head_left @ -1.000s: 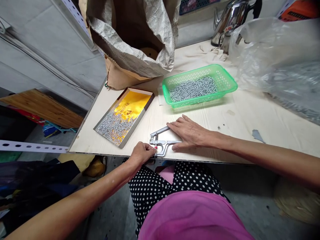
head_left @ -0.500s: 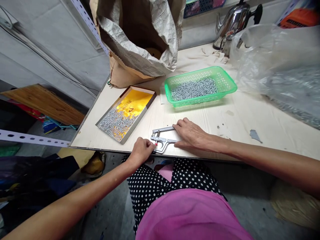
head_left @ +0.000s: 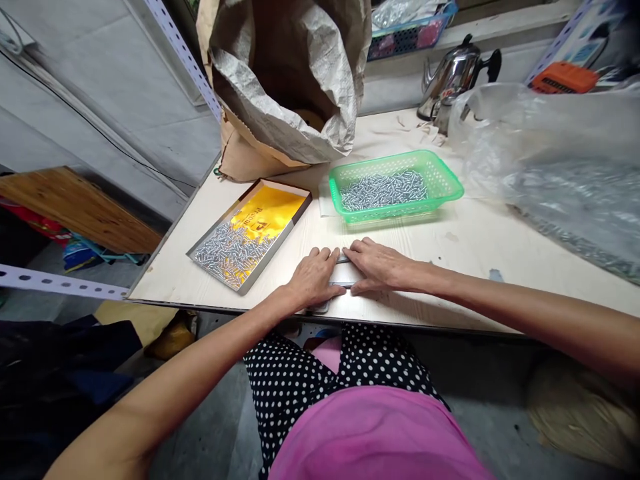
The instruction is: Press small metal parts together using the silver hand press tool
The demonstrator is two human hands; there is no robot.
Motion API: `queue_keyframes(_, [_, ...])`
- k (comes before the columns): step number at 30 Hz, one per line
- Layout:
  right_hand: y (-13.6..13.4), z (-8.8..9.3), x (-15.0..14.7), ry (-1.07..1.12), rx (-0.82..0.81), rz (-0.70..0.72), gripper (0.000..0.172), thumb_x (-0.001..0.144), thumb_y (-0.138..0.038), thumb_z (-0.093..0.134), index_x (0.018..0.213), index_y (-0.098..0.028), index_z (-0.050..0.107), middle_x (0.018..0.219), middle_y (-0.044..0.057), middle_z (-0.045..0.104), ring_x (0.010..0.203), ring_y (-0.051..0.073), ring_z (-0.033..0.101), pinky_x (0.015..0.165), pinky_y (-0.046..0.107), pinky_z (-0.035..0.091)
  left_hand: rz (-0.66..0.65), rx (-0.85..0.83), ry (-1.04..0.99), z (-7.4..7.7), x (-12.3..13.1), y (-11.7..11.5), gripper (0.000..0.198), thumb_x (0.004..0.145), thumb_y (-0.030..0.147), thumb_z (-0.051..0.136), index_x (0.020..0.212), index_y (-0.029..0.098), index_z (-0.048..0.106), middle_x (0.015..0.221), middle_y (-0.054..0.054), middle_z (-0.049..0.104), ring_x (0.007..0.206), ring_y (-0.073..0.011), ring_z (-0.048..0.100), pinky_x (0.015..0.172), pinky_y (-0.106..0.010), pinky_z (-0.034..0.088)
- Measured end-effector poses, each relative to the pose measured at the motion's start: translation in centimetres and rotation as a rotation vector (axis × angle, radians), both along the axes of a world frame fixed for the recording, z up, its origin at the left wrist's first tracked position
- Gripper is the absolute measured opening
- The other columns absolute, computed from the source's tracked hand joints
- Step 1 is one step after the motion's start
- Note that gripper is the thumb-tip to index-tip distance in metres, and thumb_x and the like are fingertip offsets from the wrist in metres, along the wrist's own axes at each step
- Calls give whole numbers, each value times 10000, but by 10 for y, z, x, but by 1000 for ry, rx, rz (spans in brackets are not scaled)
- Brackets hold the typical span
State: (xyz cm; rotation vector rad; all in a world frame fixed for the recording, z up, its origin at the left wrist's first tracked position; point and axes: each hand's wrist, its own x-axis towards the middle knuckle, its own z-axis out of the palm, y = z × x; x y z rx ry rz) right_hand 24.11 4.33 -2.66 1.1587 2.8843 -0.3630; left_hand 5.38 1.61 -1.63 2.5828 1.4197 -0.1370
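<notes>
L hand point(head_left: 314, 277) clamped over metal pliers point(head_left: 343, 285), nr table's point(head_left: 475, 241) front edge; R hand point(head_left: 381, 267) clamped across handles point(head_left: 343, 259). Prob. stiff, fairly light, bit slippery; best held by handle ends.

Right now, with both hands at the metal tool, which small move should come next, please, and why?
Probably a squeeze with both hands, to bring the handles of the metal tool closer. They stand apart, and the left hand and right hand both have fingers at the upper handle and thumb at the lower one.
</notes>
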Motion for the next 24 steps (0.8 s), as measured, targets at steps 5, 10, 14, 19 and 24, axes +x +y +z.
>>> queue_keyframes(5, [-1,7,-4,-109,97,25,261,846,-342,658,990,-127,621,980,135,601,921,262,516,752,349,411,15,13,-13,-1,1,3,370,844,442,598,1070,150,577,1068,-106,574,1006,-269,494,854,-378,444])
queue_keyframes(10, [1,5,-16,-120,95,71,156,946,-213,491,907,-138,622,886,100,619,843,215,527,695,318,373,105,9,-33,-5,1,-1,224,910,379,524,962,170,587,991,-86,594,955,-249,512,765,-348,451])
queue_keyframes(14, [4,0,-16,-94,99,60,191,952,-280,499,914,-139,622,900,102,632,853,221,543,701,324,400,117,3,-22,-5,-1,2,236,915,388,528,953,166,602,983,-85,601,961,-248,515,760,-342,455])
queue_keyframes(19, [6,-9,-4,89,143,35,524,858,-428,639,1268,-136,495,1286,178,527,1148,301,488,887,428,444,225,71,-117,-3,-14,-6,552,849,457,624,1286,146,492,1207,-131,541,1097,-278,488,856,-373,459])
queue_keyframes(24, [-9,-17,0,272,162,83,500,894,-371,590,1319,-137,467,1348,196,461,1203,311,433,936,483,422,426,194,-329,4,-45,-42,312,941,345,505,1183,157,564,1129,-102,586,1053,-217,542,906,-327,435])
